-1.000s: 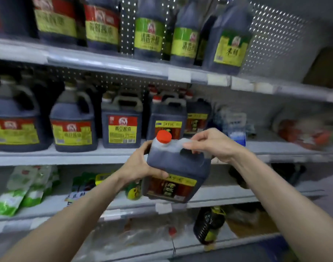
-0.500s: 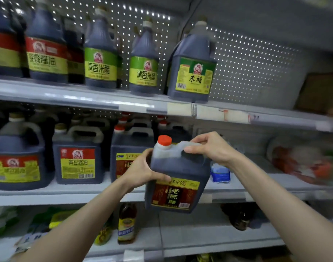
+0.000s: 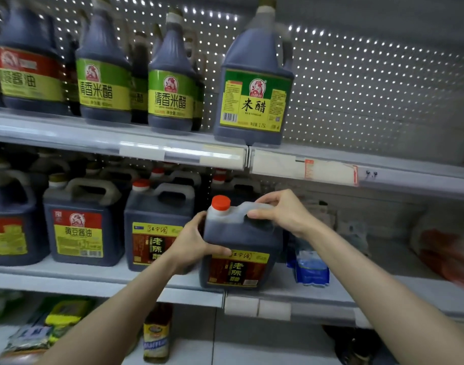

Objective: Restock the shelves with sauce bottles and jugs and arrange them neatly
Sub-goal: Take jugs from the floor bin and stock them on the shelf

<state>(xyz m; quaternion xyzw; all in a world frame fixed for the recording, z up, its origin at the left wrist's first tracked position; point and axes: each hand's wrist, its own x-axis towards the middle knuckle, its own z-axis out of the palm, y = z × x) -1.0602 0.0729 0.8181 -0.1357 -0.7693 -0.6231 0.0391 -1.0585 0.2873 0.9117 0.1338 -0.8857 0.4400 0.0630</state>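
Note:
A dark vinegar jug (image 3: 238, 241) with a red cap and a brown-and-yellow label sits at the front edge of the middle shelf (image 3: 94, 281). My right hand (image 3: 280, 212) grips its clear top handle. My left hand (image 3: 196, 241) holds the jug's left side, thumb across the front above the label. Directly to its left stands a matching red-capped jug (image 3: 157, 219), partly hidden behind my left hand. More such jugs stand behind both.
Soy sauce jugs (image 3: 80, 225) fill the middle shelf's left part. A blue packet (image 3: 311, 267) lies just right of the held jug, red bagged goods (image 3: 446, 256) farther right. Vinegar bottles (image 3: 254, 88) line the upper shelf. A small bottle (image 3: 157, 335) and packets sit below.
Both hands have carried the jug up and forward from below shelf level, and its base now rests on the middle shelf's front edge. My view has tilted upward.

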